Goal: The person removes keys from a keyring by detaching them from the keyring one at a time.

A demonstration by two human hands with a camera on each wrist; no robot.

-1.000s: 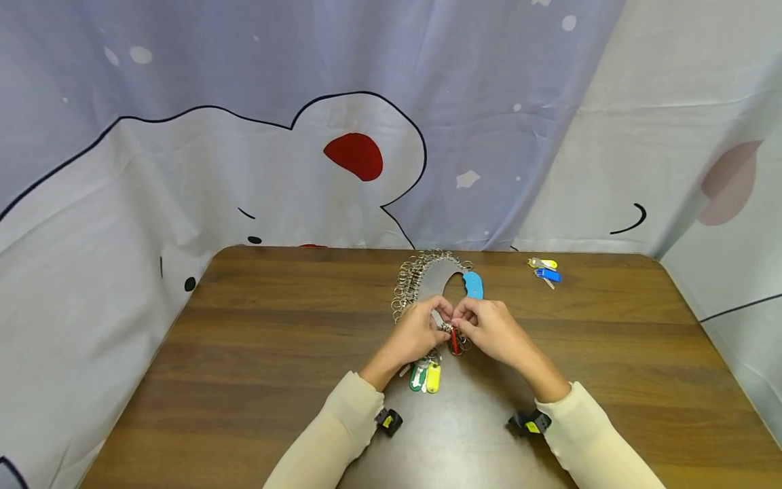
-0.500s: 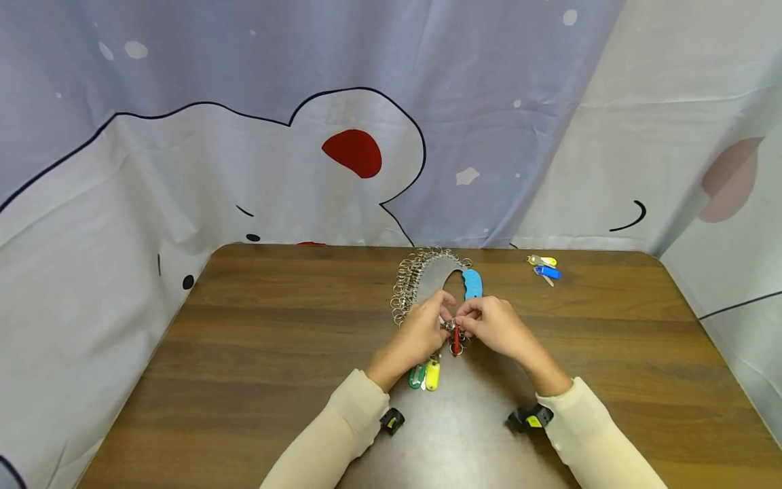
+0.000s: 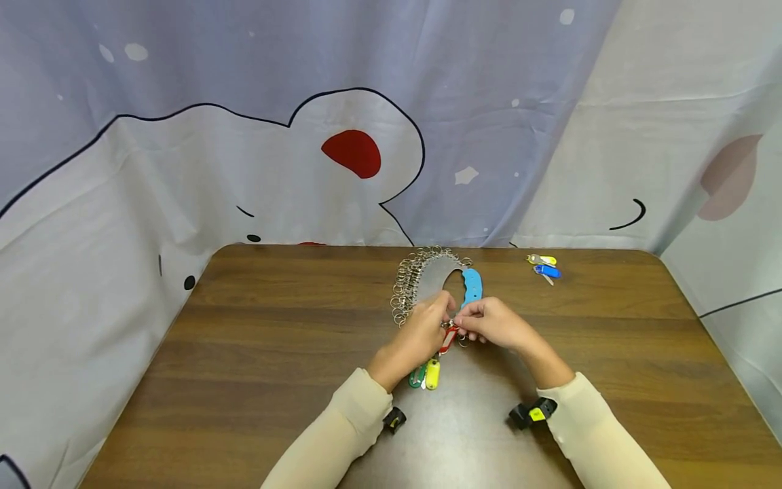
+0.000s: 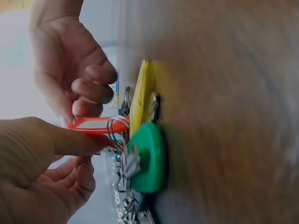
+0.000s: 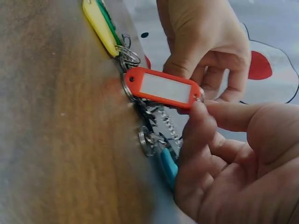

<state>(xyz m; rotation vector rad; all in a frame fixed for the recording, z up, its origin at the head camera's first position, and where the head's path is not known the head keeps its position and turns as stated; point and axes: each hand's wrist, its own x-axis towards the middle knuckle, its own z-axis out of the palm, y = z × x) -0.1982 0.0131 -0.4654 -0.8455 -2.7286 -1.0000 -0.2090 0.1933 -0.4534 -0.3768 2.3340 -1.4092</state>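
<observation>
A red key tag (image 5: 166,88) with a white label hangs between both hands, with metal rings at its ends. My right hand (image 3: 497,322) pinches the tag's end with its small ring between thumb and forefinger. My left hand (image 3: 418,336) pinches the metal rings right beside it; its thumb (image 4: 74,140) lies along the tag, and what its fingertips grip is partly hidden. Behind them lies a curved grey metal key holder (image 3: 432,275) edged with many split rings, with a blue handle (image 3: 472,285). A green key tag (image 4: 150,158) and a yellow key tag (image 3: 432,374) hang at its near end.
Towards the back right of the wooden table (image 3: 275,339) lie another yellow key tag (image 3: 544,261) and a blue key tag (image 3: 548,272), each with a key. A patterned curtain (image 3: 489,136) hangs right behind the table's far edge.
The red tag has swung from nearly upright to slanting left, with its white label now facing up. Both hands stay close together, with only small finger movements.
</observation>
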